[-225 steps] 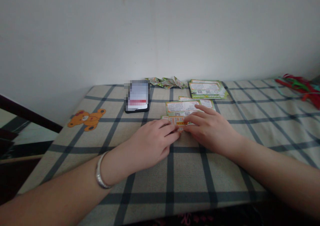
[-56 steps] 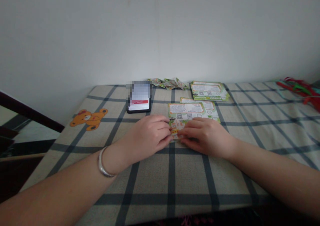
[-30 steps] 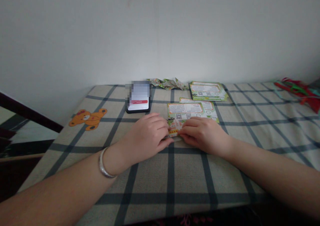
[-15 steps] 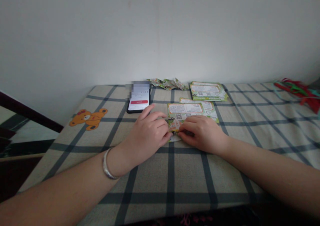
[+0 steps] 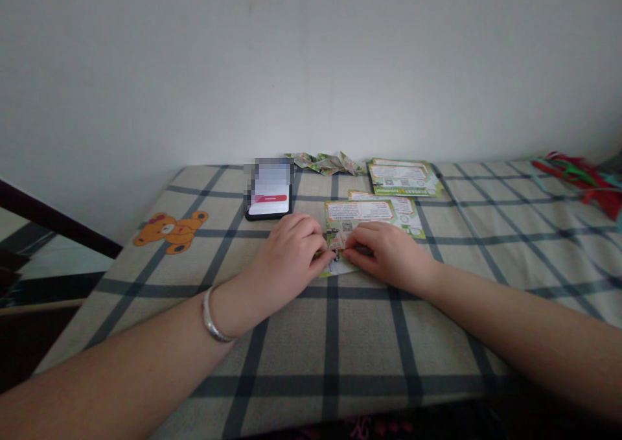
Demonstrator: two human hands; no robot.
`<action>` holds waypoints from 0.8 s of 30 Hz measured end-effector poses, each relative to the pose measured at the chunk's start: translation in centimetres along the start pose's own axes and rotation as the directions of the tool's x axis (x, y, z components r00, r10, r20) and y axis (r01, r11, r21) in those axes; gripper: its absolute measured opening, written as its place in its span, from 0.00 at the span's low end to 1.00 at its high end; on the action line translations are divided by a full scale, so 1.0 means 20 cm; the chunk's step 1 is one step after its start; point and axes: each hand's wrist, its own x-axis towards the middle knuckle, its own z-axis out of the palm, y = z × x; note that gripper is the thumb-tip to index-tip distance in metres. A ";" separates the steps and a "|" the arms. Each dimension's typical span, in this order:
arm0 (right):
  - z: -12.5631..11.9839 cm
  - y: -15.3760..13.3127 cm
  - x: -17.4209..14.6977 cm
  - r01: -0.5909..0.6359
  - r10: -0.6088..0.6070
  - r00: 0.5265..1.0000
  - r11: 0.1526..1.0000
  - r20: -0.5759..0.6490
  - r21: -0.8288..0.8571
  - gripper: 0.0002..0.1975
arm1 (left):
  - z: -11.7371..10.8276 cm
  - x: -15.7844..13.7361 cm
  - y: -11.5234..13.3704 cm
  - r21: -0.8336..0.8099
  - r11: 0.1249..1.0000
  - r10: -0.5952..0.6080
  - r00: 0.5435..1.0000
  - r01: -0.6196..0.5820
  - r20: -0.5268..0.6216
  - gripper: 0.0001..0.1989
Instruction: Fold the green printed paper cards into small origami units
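A printed leaflet [image 5: 357, 210] in green, orange and white lies on the checked cloth, overlapping another leaflet [image 5: 408, 205] behind it. My left hand [image 5: 299, 249], with a silver bangle at the wrist, has its thumb and fingers pinched at the leaflet's near left edge. Opposite it, my right hand [image 5: 389, 252] pinches the same near edge, its fingers curled over the paper. Between the two hands a strip of this edge looks creased or folded. The fingers hide much of the leaflet's lower part.
A phone [image 5: 269, 200] with a lit screen lies beyond my left hand. Folded, crinkled paper pieces [image 5: 325, 162] rest against the wall, beside a leaflet stack [image 5: 404, 175]. A bear cutout [image 5: 172, 232] lies left; red and green items [image 5: 578, 177] lie far right.
My left hand's raised fingers have come down and closed at the leaflet's near edge. My right hand has shifted slightly left along that edge.
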 end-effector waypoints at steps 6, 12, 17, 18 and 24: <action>0.00 0.00 -0.01 -0.009 0.009 1.000 1.000 -0.019 -0.009 0.08 | -0.01 0.00 0.01 -0.020 0.998 -0.058 0.997 0.059 0.046 0.10; 0.00 0.01 0.00 0.017 -0.017 1.000 1.000 -0.026 -0.011 0.09 | 0.01 0.00 0.01 -0.020 1.000 -0.016 1.000 0.016 0.015 0.10; -0.01 0.01 0.00 0.066 -0.073 0.996 0.988 -0.046 -0.140 0.10 | 0.02 0.01 0.01 0.024 1.000 -0.007 1.000 0.007 0.004 0.10; -0.01 0.01 0.00 0.062 -0.070 0.996 0.987 -0.053 -0.149 0.10 | 0.02 0.01 0.01 0.027 1.000 -0.004 1.000 0.004 0.003 0.10; 0.00 0.01 -0.01 0.026 -0.036 0.997 0.987 -0.064 -0.158 0.09 | 0.01 0.00 0.02 0.054 0.999 -0.006 1.000 0.005 0.021 0.07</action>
